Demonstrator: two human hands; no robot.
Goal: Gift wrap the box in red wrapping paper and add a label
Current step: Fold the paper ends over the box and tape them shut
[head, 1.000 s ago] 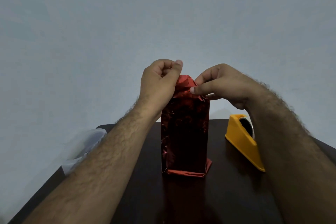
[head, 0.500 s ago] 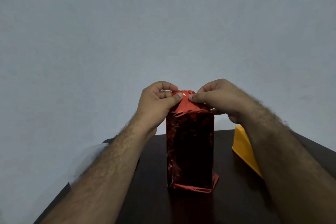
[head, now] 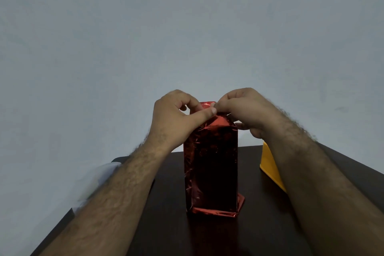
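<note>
A tall box wrapped in shiny red wrapping paper (head: 211,162) stands upright in the middle of the dark table (head: 166,224). Loose red paper folds up at its top end (head: 207,105). My left hand (head: 176,118) pinches that top paper from the left, thumb against the fold. From the right, my right hand (head: 243,110) pinches the same fold with fingertips meeting the left thumb. A flap of paper sticks out at the box's bottom edge. No label is in view.
A yellow tape dispenser (head: 269,164) sits on the table to the right, mostly hidden behind my right forearm. Something pale and blurred (head: 97,178) lies at the table's left edge. A plain grey wall fills the background.
The view has shifted, so box and hands sit lower in frame. Both hands have closed in on the top fold and pressed it lower, fingertips now meeting.
</note>
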